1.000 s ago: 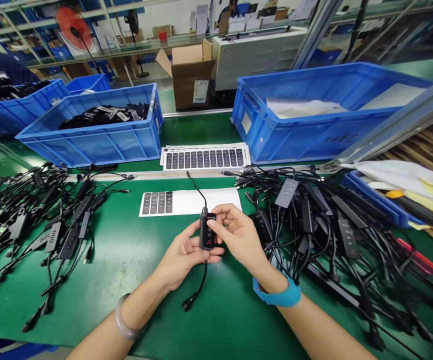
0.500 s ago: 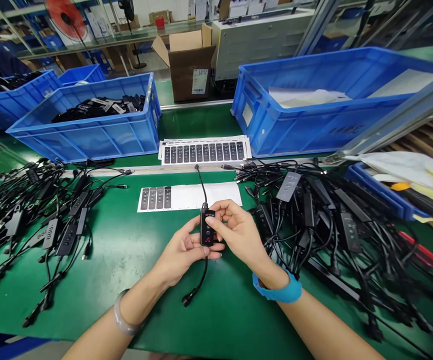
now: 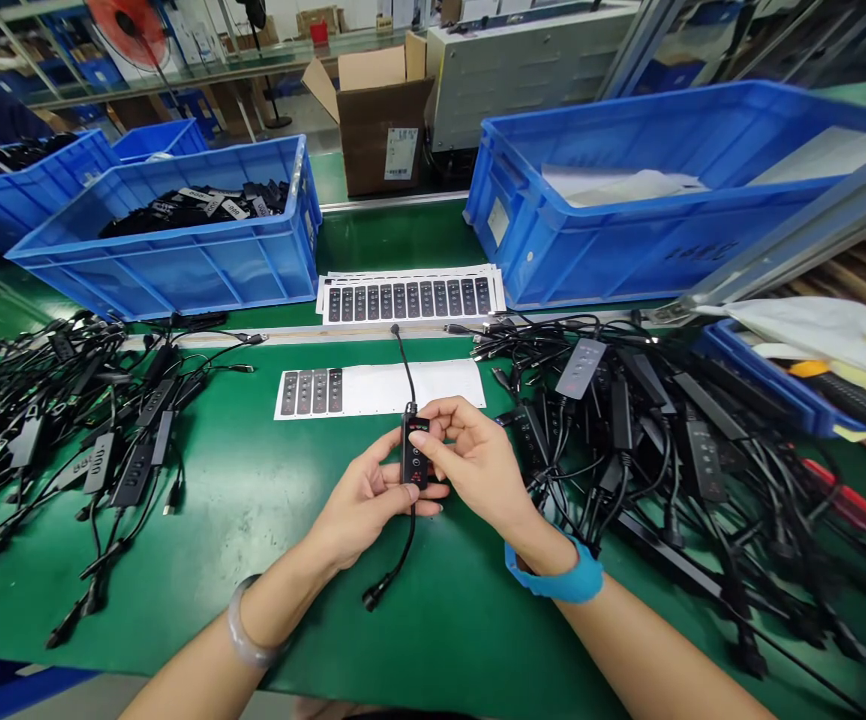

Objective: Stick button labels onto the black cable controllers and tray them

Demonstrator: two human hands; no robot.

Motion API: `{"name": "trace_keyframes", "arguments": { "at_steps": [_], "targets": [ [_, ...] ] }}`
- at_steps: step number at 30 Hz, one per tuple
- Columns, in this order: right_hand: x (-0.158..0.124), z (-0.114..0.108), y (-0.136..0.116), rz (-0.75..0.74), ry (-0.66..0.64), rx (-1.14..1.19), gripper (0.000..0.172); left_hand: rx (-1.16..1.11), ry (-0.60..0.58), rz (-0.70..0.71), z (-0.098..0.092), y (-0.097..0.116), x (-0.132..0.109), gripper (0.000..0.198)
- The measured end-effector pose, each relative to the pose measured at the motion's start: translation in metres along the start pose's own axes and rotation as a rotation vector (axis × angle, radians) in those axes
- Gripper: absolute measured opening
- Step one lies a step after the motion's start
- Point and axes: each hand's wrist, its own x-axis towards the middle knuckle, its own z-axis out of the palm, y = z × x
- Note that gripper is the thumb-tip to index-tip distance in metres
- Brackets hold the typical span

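Angling inward from the near side, grasping the black controller in the fingers of left hand and right hand over the middle worktop, lengthwise near to far, buttons upward

Clock positions run from the view's centre. Between 10 and 11 o'clock, red fan; 11 o'clock, small red container; just before 12, open, labelled cardboard carton, beside a grey metal cabinet towards 1; 3 o'clock, black-and-orange tool.
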Motion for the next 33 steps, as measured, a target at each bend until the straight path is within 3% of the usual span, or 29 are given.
{"name": "trace_keyframes", "arguments": {
  "at_steps": [14,18,22,24,28,30,33],
  "targets": [
    [0.0,0.001,0.004,0.015,0.053,-0.09,0.024,0.042,0.015,0.033,0.001,-0.004,0.002,0.074],
    [0.001,-0.002,0.004,0.032,0.042,-0.162,0.042,0.047,0.007,0.039,0.001,0.0,0.001,0.063],
    [0.001,-0.002,-0.005,0.094,-0.14,-0.166,0.071,0.073,-0.041,0.055,0.0,0.003,0.001,0.047],
    [0.001,-0.001,-0.007,0.099,-0.187,-0.142,0.064,0.106,-0.043,0.042,-0.001,0.002,0.001,0.037],
    [0.002,-0.001,-0.006,0.079,-0.148,-0.093,0.03,0.15,-0.037,0.017,-0.003,-0.001,0.003,0.036],
    [0.003,-0.003,-0.004,0.077,-0.108,-0.085,0.029,0.156,-0.036,0.006,-0.002,-0.001,0.004,0.042],
    [0.004,-0.006,-0.002,0.057,-0.039,-0.093,0.043,0.153,-0.004,-0.003,0.0,-0.001,0.004,0.044]
  ]
}}
